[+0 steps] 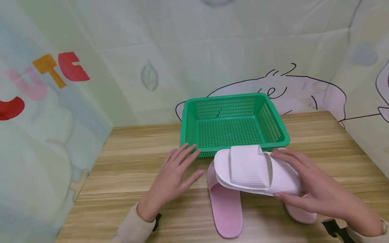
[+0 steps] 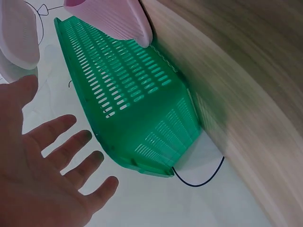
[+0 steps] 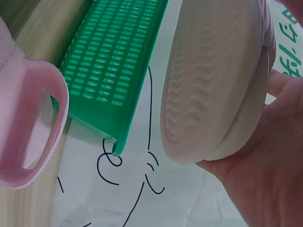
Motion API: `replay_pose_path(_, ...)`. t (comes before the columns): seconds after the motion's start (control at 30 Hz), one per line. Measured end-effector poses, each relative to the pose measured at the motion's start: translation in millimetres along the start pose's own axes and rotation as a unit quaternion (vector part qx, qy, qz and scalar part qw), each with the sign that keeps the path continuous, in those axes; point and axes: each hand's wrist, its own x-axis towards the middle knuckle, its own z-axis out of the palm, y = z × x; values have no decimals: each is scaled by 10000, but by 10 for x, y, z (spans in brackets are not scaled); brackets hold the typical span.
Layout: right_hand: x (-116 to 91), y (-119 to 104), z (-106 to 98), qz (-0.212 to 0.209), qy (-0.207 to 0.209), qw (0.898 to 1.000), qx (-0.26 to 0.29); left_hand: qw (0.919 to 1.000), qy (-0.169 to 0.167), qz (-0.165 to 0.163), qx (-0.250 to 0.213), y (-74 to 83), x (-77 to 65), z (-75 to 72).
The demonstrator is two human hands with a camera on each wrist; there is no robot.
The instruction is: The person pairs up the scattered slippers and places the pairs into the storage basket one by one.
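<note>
My right hand grips a white slide slipper by its ribbed heel end, thumb on the near edge and fingers over the far one. It is held above the table, tilted, strap toward the left. In the right wrist view its wavy-patterned sole shows; a second layer lies against it, and I cannot tell whether that is another slipper. Below lie a pink slipper and another pink slipper, both partly covered. My left hand, fingers spread, holds nothing near the green basket's front left corner.
A green perforated plastic basket stands at the back of the wooden table, behind the slippers. A printed cloth with cartoon drawings hangs behind and to the left of the table.
</note>
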Motion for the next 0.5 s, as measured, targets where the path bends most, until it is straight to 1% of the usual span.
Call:
replay_pose_path(0.07,-2,4,-1,12,7,10000,10,10000,-39,5,55,-21,-7,28)
replay_pose_path(0.27,-17,19,33,16,29,10000,47,9996,35,150,245,-51,-36,75)
replay_pose_path(0.5,3,47,53,-25,26,9999,101,9987,98,189,460,-60,-52,102)
